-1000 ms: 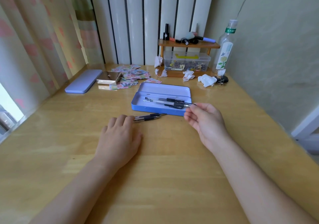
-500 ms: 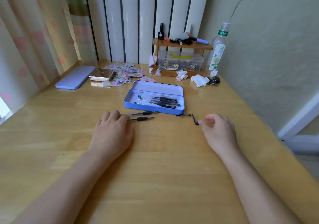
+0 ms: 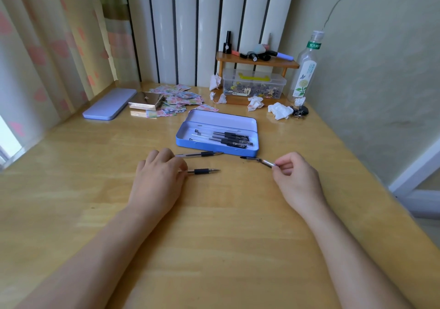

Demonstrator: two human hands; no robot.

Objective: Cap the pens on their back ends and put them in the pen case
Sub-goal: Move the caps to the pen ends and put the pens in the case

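hands (image 3: pixel 297 177), pens (image 3: pixel 202 171), green-labelled bottle (image 3: pixel 306 70)

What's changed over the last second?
The right hand left the pen case, moved to the table and pinched a loose pen cap. The left hand stayed flat on the two uncapped pens. The case stayed open.

Bare table (image 3: pixel 226 225) before pen case (image 3: pixel 214 147)

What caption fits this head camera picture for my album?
Left hand rests on two uncapped pens; right hand pinches a pen cap beside the open blue pen case.
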